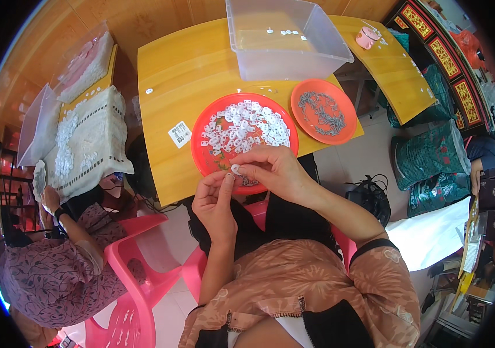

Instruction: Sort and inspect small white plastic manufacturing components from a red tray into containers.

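Over the near edge of a red round tray (197, 152), my two hands meet. Pinched between thumb and forefinger of my right hand (279, 174) is a small white plastic piece (235, 169). My left hand (215, 203) has its thumb and fingertips pressed together just beside that piece; whatever they hold is too small to make out. A heap of small white plastic pieces (250, 123) with dark holes fills much of the tray. Some small grey metal parts lie at its near side, partly covered by my hands.
To the tray's right, an orange plate (301, 129) carries grey metal pins (323, 113). A clear plastic bin (291, 64) stands behind on the yellow table (184, 58). At the left a co-worker (56, 261) sits by a cloth-covered table (99, 124). Green sacks (430, 156) stand at the right.
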The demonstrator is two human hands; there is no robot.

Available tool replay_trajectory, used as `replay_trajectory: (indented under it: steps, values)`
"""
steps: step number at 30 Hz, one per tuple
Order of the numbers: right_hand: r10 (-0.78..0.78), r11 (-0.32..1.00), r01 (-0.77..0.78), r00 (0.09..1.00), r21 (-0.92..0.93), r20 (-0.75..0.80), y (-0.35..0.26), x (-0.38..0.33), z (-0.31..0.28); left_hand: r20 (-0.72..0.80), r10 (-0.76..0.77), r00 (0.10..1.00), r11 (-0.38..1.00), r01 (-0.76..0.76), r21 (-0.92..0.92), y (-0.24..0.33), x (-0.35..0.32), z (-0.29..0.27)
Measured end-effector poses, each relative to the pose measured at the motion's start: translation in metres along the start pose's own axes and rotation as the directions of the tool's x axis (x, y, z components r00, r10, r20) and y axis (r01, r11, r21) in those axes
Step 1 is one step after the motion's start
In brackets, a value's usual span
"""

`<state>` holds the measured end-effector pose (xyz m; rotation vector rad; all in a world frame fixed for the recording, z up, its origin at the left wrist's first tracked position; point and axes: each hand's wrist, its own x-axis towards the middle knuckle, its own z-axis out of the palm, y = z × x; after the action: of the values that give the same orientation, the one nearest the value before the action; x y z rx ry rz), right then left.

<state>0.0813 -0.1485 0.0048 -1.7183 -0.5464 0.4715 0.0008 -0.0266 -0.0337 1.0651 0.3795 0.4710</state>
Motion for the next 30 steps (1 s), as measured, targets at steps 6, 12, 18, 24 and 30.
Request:
replay_trajectory:
  steps: [6, 12, 18, 24, 30]
  values:
    - [0.018, 0.999, -0.019, 0.999, 0.040, 0.028, -0.002, 0.000, 0.000, 0.014, 0.008, 1.000, 1.000, -0.008, 0.007, 0.001, 0.001, 0.000]
    - [0.112, 0.964, -0.126, 0.991, 0.236, 0.070, 0.004, 0.001, -0.002, 0.019, -0.029, 0.999, 0.999, 0.029, -0.018, -0.005, 0.002, -0.004]
    - [-0.001, 1.000, 0.002, 0.999, -0.017, 0.041, 0.003, -0.001, 0.001, 0.000, -0.013, 1.000, 1.000, 0.013, -0.010, -0.006, 0.001, -0.002]
    - [0.072, 0.961, -0.079, 0.997, 0.267, 0.036, 0.005, -0.001, 0.006, 0.036, -0.051, 0.998, 0.997, 0.053, -0.058, -0.010, 0.007, -0.009]
    - [0.124, 0.845, -0.155, 0.988, 0.512, 0.096, -0.002, -0.002, 0.005, 0.241, -0.011, 0.971, 0.996, 0.032, -0.082, -0.020, 0.013, -0.016]
